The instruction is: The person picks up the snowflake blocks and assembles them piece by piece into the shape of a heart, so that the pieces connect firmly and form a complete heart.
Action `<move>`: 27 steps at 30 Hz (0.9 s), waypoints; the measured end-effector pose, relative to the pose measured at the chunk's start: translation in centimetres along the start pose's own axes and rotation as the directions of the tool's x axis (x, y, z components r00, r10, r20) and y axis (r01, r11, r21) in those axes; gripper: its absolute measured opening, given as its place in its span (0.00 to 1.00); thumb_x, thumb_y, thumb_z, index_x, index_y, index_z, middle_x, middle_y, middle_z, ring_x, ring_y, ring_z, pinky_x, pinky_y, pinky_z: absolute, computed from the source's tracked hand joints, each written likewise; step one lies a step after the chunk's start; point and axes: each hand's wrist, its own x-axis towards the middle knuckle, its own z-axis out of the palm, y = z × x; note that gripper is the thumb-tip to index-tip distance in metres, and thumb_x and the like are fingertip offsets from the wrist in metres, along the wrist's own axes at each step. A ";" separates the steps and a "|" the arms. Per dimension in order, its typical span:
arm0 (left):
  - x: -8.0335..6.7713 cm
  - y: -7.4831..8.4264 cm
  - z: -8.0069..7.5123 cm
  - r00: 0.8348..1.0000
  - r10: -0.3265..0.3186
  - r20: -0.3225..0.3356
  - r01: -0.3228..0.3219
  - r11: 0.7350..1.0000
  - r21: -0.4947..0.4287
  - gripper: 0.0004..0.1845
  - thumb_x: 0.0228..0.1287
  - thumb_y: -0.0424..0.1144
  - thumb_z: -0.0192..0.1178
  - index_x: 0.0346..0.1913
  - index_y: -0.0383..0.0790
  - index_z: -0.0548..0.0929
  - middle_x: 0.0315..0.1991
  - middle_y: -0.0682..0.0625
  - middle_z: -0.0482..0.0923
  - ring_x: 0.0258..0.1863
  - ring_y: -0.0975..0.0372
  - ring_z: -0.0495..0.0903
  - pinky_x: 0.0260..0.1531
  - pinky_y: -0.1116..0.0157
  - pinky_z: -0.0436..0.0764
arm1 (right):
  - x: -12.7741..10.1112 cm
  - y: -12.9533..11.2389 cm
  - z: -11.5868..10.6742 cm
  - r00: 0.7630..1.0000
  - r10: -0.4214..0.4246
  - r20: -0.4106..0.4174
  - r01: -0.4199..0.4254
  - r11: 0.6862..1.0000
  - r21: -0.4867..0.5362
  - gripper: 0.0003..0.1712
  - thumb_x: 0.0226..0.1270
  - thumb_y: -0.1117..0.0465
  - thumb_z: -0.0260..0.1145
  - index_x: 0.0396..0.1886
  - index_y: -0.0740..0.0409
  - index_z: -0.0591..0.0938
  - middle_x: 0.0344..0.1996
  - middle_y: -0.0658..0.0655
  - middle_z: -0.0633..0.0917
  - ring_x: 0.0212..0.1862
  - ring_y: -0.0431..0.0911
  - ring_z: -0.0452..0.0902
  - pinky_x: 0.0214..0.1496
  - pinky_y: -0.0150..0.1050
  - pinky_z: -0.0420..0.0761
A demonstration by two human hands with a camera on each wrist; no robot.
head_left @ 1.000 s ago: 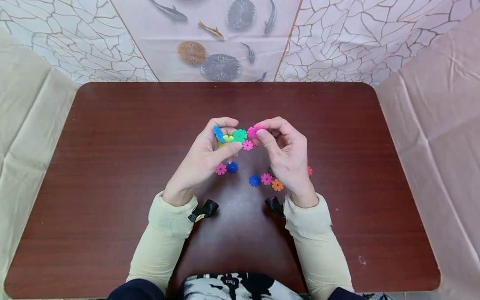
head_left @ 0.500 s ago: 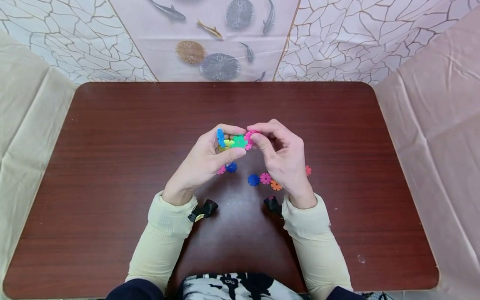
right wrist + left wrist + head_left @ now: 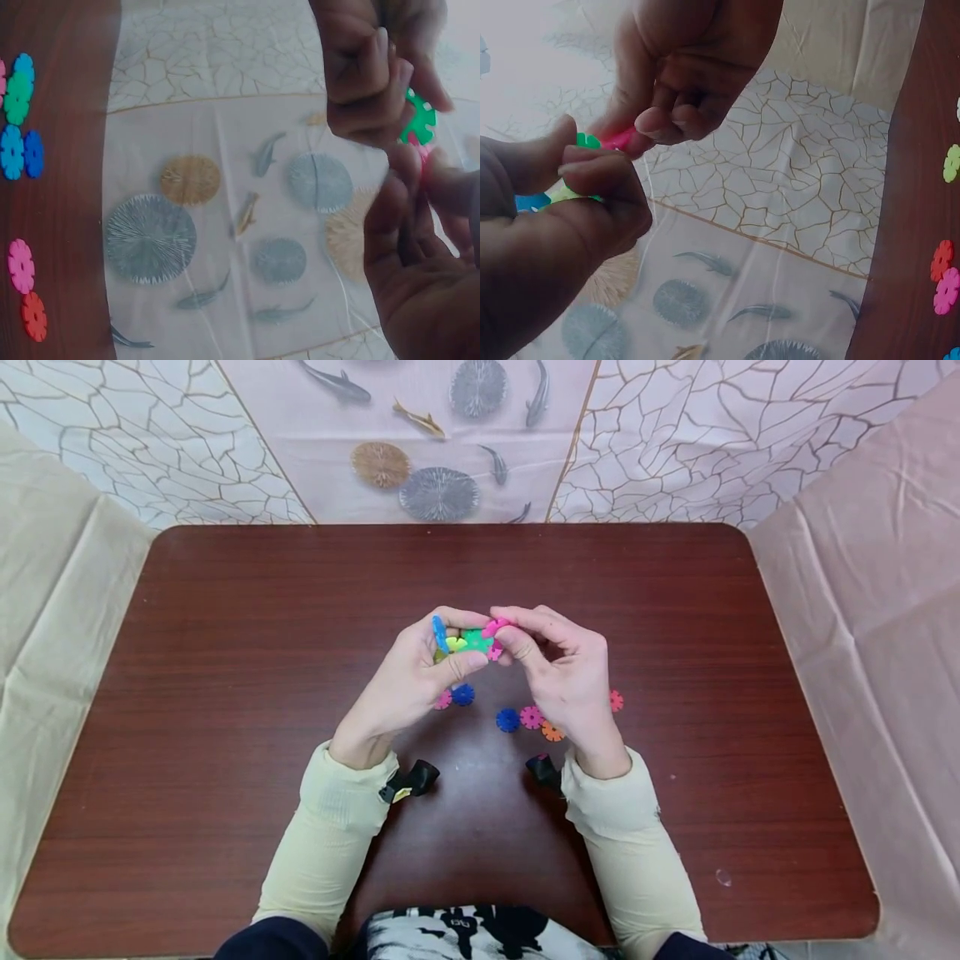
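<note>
Dark wooden table (image 3: pixel 225 635); fish-printed backdrop (image 3: pixel 442 443); beige cloths (image 3: pixel 45 610) beside.

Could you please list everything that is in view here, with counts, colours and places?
Joined cluster: one, of green, yellow, blue and pink discs, held above the table between both hands.
Pink disc: one, pinched at the cluster's right side.
Loose discs on the table: two by the left hand, pink and blue; three by the right hand, blue, pink, orange; one red to the right of that hand.
Table: one, dark red-brown wood.
Patterned backdrop: pale, with fish and crackle lines, behind the table.
Left hand: grips the cluster.
Right hand: pinches the pink disc.
Sleeves: two, pale yellow.
</note>
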 end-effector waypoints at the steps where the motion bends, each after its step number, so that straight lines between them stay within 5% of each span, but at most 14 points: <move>1: 0.0 0.0 -0.1 1.000 0.002 -0.005 -0.002 1.000 -0.025 0.19 0.64 0.26 0.61 0.56 0.33 0.73 0.42 0.42 0.83 0.18 0.58 0.71 0.16 0.68 0.70 | 0.0 0.0 -0.2 1.000 0.012 0.018 -0.012 1.000 -0.008 0.20 0.59 0.76 0.66 0.53 0.62 0.84 0.28 0.60 0.83 0.27 0.48 0.80 0.31 0.39 0.83; 5: 0.2 -0.1 -0.3 0.998 -0.003 -0.064 -0.011 0.978 -0.208 0.16 0.63 0.25 0.61 0.53 0.33 0.75 0.33 0.46 0.80 0.23 0.58 0.73 0.23 0.68 0.76 | 0.2 0.1 -1.5 0.988 0.116 0.098 -0.100 0.983 -0.153 0.24 0.66 0.68 0.65 0.62 0.57 0.78 0.37 0.56 0.84 0.33 0.45 0.81 0.37 0.38 0.81; 7: 0.2 -0.1 -0.5 0.995 -0.027 -0.097 -0.008 0.940 -0.342 0.14 0.64 0.24 0.59 0.51 0.34 0.75 0.29 0.47 0.78 0.24 0.59 0.74 0.26 0.68 0.77 | 0.3 0.3 -2.3 0.957 0.232 0.174 -0.175 0.940 -0.292 0.22 0.65 0.62 0.68 0.59 0.55 0.78 0.39 0.52 0.83 0.37 0.44 0.79 0.39 0.39 0.79; 10: 0.1 0.0 -0.8 0.992 -0.063 -0.113 -0.005 0.854 -0.521 0.12 0.64 0.23 0.58 0.49 0.33 0.74 0.27 0.46 0.78 0.26 0.58 0.76 0.28 0.68 0.78 | 0.3 0.8 -3.2 0.842 0.445 0.304 -0.224 0.802 -0.553 0.23 0.57 0.55 0.75 0.52 0.53 0.80 0.41 0.49 0.82 0.44 0.45 0.76 0.46 0.41 0.78; 14: 0.1 0.2 -1.1 0.988 -0.114 -0.108 0.016 0.756 -0.654 0.12 0.64 0.24 0.58 0.49 0.31 0.72 0.28 0.44 0.79 0.28 0.56 0.78 0.33 0.67 0.80 | 0.3 2.4 -3.0 0.658 0.655 0.372 -0.148 0.597 -0.788 0.33 0.45 0.49 0.81 0.50 0.53 0.80 0.42 0.51 0.81 0.46 0.48 0.74 0.49 0.43 0.77; 17: 0.2 0.3 -1.2 0.986 -0.130 -0.102 0.025 0.728 -0.685 0.10 0.64 0.24 0.56 0.47 0.31 0.73 0.30 0.44 0.78 0.28 0.56 0.77 0.35 0.66 0.81 | 0.2 3.7 -2.2 0.587 0.726 0.360 -0.098 0.504 -0.858 0.36 0.39 0.47 0.84 0.49 0.53 0.78 0.38 0.51 0.81 0.39 0.47 0.75 0.44 0.42 0.76; 22: 0.4 0.3 -1.3 0.989 -0.127 -0.081 0.034 0.714 -0.700 0.06 0.68 0.33 0.58 0.39 0.31 0.77 0.32 0.43 0.74 0.27 0.56 0.76 0.31 0.67 0.80 | -0.4 5.3 -1.1 0.538 0.751 0.383 -0.014 0.462 -0.887 0.36 0.37 0.48 0.85 0.45 0.52 0.76 0.29 0.48 0.79 0.30 0.44 0.75 0.39 0.42 0.73; 27: 0.5 0.3 -1.2 0.983 -0.149 -0.110 0.033 0.727 -0.686 0.09 0.71 0.35 0.54 0.35 0.34 0.80 0.30 0.43 0.74 0.25 0.56 0.75 0.27 0.66 0.79 | -0.8 6.5 -0.5 0.557 0.722 0.409 0.058 0.458 -0.887 0.27 0.43 0.55 0.83 0.41 0.53 0.77 0.23 0.47 0.78 0.28 0.44 0.76 0.43 0.45 0.74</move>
